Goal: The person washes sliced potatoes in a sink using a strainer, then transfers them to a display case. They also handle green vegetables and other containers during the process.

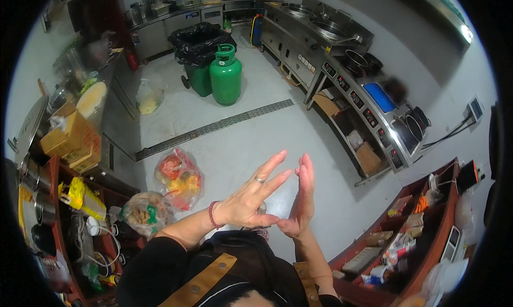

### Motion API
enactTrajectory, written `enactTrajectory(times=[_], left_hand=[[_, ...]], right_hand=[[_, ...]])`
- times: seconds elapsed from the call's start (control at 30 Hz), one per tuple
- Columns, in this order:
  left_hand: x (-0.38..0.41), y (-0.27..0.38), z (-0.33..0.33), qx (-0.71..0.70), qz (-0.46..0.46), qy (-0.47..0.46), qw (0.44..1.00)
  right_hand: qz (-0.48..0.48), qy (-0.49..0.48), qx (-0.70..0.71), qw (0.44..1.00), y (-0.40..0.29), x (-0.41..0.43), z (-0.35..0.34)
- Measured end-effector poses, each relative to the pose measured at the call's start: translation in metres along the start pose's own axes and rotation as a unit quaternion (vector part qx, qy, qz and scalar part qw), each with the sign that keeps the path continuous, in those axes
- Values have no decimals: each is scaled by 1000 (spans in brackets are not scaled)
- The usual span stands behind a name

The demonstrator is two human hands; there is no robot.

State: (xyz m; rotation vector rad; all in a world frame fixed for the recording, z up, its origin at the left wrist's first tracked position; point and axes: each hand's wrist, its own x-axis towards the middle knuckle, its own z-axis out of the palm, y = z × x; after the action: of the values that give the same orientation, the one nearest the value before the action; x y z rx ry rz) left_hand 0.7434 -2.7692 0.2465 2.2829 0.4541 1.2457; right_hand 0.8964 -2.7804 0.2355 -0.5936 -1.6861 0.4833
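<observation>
My left hand (252,196) is raised in front of my chest, fingers spread, with a ring (259,179) on one finger. A red bead bracelet (213,215) circles that wrist. Facing it, my right hand (301,200) is seen edge-on with its fingers straight. The two thumbs meet or nearly meet, and neither hand holds anything. Brown straps with studs cross my dark apron (240,247). Beyond the hands, on the floor to the left, lie a clear bag of red and yellow produce (180,180) and a bag of brownish produce (142,215).
A green gas cylinder (226,76) stands beside a lined wheeled bin (196,72). A drain grate (216,126) crosses the grey floor. Cooking ranges (288,50) and a control-knob counter (362,106) run along the right. Red shelving (435,211) flanks me; cardboard boxes (74,136) sit left.
</observation>
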Motion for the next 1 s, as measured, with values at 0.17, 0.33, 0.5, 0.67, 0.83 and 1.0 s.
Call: enactTrajectory(times=[0.17,0.33,0.5,0.67,0.83,1.0], left_hand=[[101,-127,-18,-3,-47,5,999],[183,-236,-75,79,-74,47,993],[232,-362,-130,132,-122,59,982],[301,-515,-174,127,-133,55,981],[402,-644,-215,98,-99,49,989],[481,-775,-262,124,-114,52,984]], right_hand=[[-11,-22,31,999,136,104,-27],[-25,-90,54,994,252,228,-26],[-70,-142,0,987,374,327,-13],[-115,-165,-102,974,507,431,-9],[-83,-162,-139,973,612,539,-19],[-74,-140,-164,974,746,632,-24]])
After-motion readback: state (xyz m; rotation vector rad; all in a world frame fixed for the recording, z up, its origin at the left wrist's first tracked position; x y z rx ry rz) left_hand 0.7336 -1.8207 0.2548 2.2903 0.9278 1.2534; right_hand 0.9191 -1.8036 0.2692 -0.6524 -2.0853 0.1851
